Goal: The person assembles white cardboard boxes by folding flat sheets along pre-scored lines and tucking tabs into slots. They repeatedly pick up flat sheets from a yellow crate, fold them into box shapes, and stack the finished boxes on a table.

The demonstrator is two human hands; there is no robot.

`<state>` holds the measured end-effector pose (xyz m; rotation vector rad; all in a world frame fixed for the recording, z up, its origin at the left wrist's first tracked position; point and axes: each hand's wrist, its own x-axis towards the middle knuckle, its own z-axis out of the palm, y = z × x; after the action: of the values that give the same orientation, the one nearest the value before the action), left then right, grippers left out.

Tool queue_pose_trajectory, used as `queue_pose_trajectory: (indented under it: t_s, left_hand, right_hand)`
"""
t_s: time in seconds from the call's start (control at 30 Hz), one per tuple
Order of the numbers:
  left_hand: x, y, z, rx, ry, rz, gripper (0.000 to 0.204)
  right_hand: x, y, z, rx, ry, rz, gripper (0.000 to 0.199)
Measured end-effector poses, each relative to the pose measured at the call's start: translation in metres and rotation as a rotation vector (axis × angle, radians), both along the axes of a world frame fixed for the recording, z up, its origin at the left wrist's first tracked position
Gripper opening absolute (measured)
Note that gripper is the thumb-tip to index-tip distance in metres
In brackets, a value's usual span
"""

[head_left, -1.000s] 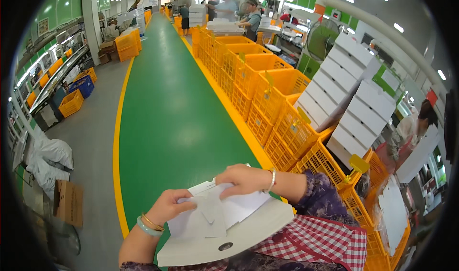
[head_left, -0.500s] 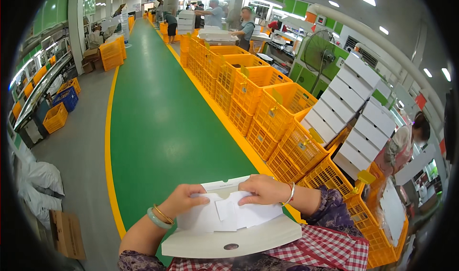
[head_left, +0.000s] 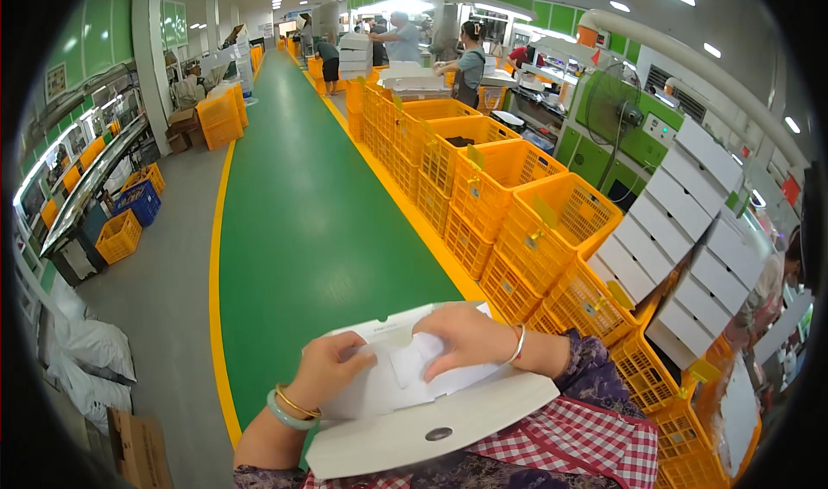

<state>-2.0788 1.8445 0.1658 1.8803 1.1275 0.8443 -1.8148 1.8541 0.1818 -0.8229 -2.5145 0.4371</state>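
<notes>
Right, box first: open white box (head_left: 431, 433) sits at 6 o'clock, tilted, in front of the person's body. Flap nearest the body has a dark oval hole (head_left: 439, 435). White paper (head_left: 366, 396) lies inside, with a small white card (head_left: 405, 366) near the middle, between the hands.

Left hand (head_left: 332, 373) at 7 o'clock: fingers curled, grasping the box's left edge, thumb reaching inward over the paper. Fingertips behind the edge are hidden. Two bangles (head_left: 293, 409) on that wrist, one gold, one pale green.

Right hand (head_left: 466, 342) at 5 o'clock: thumb and forefinger spread over the paper, thumb pointing down, just beside the card. Blurred; can't tell whether it's pinching anything. Pale bracelet (head_left: 517, 344) on the wrist. Red-and-white checked apron (head_left: 573, 446) just beyond the box at 5.

Surroundings: green walkway (head_left: 302, 222) runs up toward 11, yellow line each side. Row of orange crates (head_left: 526, 252) lines its right side, from about 12 round to 4. Stacked white boxes (head_left: 664, 217) stand tilted at 3, fan (head_left: 612, 105) at 2. Co-worker in a grey top (head_left: 470, 65) between 12 and 1. Blue crate (head_left: 138, 204) at 9, brown carton (head_left: 142, 450) near 8.
</notes>
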Motion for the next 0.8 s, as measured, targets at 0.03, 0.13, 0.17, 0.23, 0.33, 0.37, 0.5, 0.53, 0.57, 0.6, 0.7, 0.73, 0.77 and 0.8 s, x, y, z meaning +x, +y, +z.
queue_pose_trajectory:
  t_s: [0.03, 0.13, 0.17, 0.23, 0.33, 0.37, 0.5, 0.53, 0.57, 0.6, 0.7, 0.73, 0.77, 0.8]
  left_hand:
    - [0.003, 0.011, 0.002, 0.02, 0.038, 0.015, 0.02]
    - [0.006, 0.039, 0.004, 0.091, 0.116, 0.013, 0.022]
    - [0.005, 0.051, 0.003, 0.128, 0.128, -0.025, 0.023]
    - [-0.002, 0.079, 0.002, 0.202, 0.161, -0.147, 0.03]
    - [-0.022, 0.131, 0.002, 0.343, 0.282, -0.355, 0.046]
    - [-0.032, 0.149, 0.004, 0.407, 0.362, -0.392, 0.051]
    - [-0.048, 0.209, -0.01, 0.497, 0.388, -0.625, 0.069]
    - [-0.047, 0.219, -0.021, 0.534, 0.353, -0.661, 0.07]
    - [-0.047, 0.224, -0.026, 0.489, 0.385, -0.669, 0.07]
    - [-0.045, 0.228, -0.028, 0.443, 0.413, -0.684, 0.069]
    - [-0.042, 0.228, -0.035, 0.453, 0.428, -0.677, 0.064]
    - [-0.04, 0.226, -0.041, 0.487, 0.429, -0.691, 0.063]
    - [-0.037, 0.225, -0.046, 0.521, 0.429, -0.704, 0.061]
    - [-0.034, 0.223, -0.048, 0.558, 0.409, -0.735, 0.056]
  right_hand:
    - [-0.003, 0.009, -0.004, 0.045, -0.044, -0.023, 0.054]
    - [-0.012, 0.027, -0.005, 0.096, -0.081, -0.123, 0.053]
    - [-0.013, 0.034, -0.007, 0.11, -0.094, -0.147, 0.053]
    - [-0.017, 0.045, -0.009, 0.142, -0.115, -0.2, 0.052]
    - [-0.027, 0.055, -0.011, 0.153, -0.088, -0.322, 0.053]
    - [-0.029, 0.056, -0.011, 0.123, -0.081, -0.377, 0.054]
    - [-0.044, 0.058, 0.0, 0.035, -0.137, -0.564, 0.062]
    - [-0.052, 0.058, -0.001, 0.025, -0.174, -0.601, 0.064]
    - [-0.06, 0.057, -0.004, 0.015, -0.211, -0.636, 0.066]
    - [-0.066, 0.054, -0.01, 0.01, -0.221, -0.688, 0.072]
    - [-0.091, 0.04, -0.024, 0.056, -0.288, -0.832, 0.073]
    - [-0.102, 0.032, -0.025, 0.034, -0.33, -0.89, 0.069]
    - [-0.108, 0.025, -0.032, 0.008, -0.357, -0.948, 0.066]
    - [-0.113, 0.016, -0.038, -0.019, -0.384, -1.009, 0.064]
